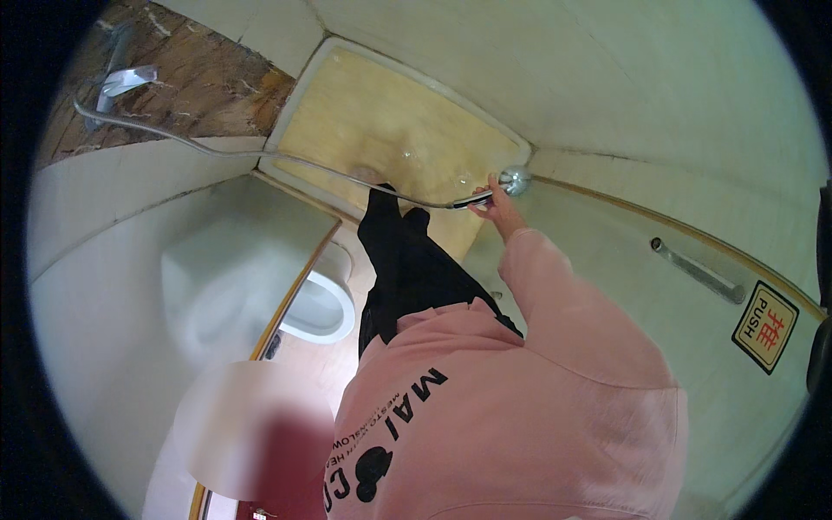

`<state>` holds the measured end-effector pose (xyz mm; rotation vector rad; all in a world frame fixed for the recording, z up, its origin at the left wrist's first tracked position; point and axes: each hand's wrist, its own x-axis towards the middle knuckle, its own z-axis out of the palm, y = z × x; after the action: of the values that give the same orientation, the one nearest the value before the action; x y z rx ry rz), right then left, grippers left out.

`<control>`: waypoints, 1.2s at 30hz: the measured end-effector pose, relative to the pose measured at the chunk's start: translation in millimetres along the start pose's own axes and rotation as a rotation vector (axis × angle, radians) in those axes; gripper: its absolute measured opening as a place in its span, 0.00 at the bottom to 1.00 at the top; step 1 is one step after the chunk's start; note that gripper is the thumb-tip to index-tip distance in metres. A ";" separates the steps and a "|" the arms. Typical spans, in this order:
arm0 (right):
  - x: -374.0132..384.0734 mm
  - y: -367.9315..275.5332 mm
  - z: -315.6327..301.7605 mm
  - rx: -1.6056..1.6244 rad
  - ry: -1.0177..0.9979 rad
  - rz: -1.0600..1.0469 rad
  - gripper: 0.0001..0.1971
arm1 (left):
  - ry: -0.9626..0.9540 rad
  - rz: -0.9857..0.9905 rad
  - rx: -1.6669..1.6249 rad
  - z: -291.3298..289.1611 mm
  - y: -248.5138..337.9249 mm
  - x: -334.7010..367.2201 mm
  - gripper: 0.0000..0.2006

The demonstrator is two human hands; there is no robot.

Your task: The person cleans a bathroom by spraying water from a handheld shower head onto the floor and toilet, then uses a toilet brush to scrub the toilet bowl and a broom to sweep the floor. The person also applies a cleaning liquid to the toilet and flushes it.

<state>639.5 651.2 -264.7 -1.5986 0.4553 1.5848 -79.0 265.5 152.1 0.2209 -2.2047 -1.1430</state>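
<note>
My right hand (499, 211) is closed around the handle of a chrome shower head (515, 179), its round head pointing away from my fingers. A grey shower hose (329, 171) leads from the handle leftward to a metal tap (121, 82) on the brown marbled wall. Below the shower head lies a yellowish shower tray (321, 104) with a pale rim and wet-looking glints. My left hand does not show; the pink sleeve seen belongs to my right arm.
A white toilet (325, 316) stands left of my legs, beside a glossy panel with a gold edge (290, 308). On the right, a pale door carries a metal handle (698, 270) and a yellow sign (765, 327). Pale walls close in around the tray.
</note>
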 end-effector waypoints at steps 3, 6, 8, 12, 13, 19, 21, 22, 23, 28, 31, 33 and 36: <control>2.3 -7.6 31.8 -0.131 0.037 0.012 0.16 | 0.042 -0.034 -0.013 -23.5 -7.9 0.4 0.18; -0.8 -20.6 70.0 -0.262 -0.077 -0.009 0.15 | 0.130 -0.077 -0.029 -62.3 -14.6 -1.2 0.19; -5.3 -21.7 120.0 -0.408 -0.075 -0.052 0.13 | 0.188 -0.107 -0.006 -77.5 -19.3 -0.2 0.20; -34.1 -24.4 202.9 -0.922 -0.200 -0.254 0.14 | 0.277 -0.184 0.085 -116.4 -34.3 -7.1 0.23; -40.4 -25.4 217.6 -1.012 -0.238 -0.318 0.14 | 0.300 -0.201 0.115 -127.9 -36.6 -11.2 0.23; -57.7 -62.5 297.8 -1.113 -0.298 -0.752 0.15 | 0.527 -0.267 -0.092 -146.7 -29.5 -30.7 0.17; -37.6 -86.4 310.2 -0.943 -0.270 -0.876 0.14 | 0.393 -0.216 0.219 -154.7 -50.5 -24.5 0.14; -42.4 -90.9 321.7 -0.920 -0.282 -0.877 0.14 | 0.320 -0.198 0.383 -164.9 -62.0 -28.5 0.16; -51.3 -86.6 336.4 -0.901 -0.318 -0.859 0.13 | 0.374 -0.184 0.255 -174.7 -51.5 -39.5 0.19; -51.1 -68.4 375.8 -1.173 -0.476 -0.897 0.14 | 0.406 -0.051 -0.169 -217.7 -107.2 -59.8 0.13; -46.1 -45.0 379.8 -1.334 -0.703 -0.978 0.14 | 0.406 -0.014 0.050 -169.9 -75.8 -110.5 0.08; -52.2 0.9 395.3 -1.475 -0.952 -0.969 0.14 | 0.479 -0.028 0.036 -168.0 -24.9 -117.2 0.07; -93.6 57.2 402.2 -1.925 -0.914 -0.843 0.14 | 0.519 0.019 0.045 -191.2 7.5 -140.0 0.07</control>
<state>321.7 891.1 -141.1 -1.3138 -2.4795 1.5837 147.7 199.4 173.6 0.4591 -1.7673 -0.9012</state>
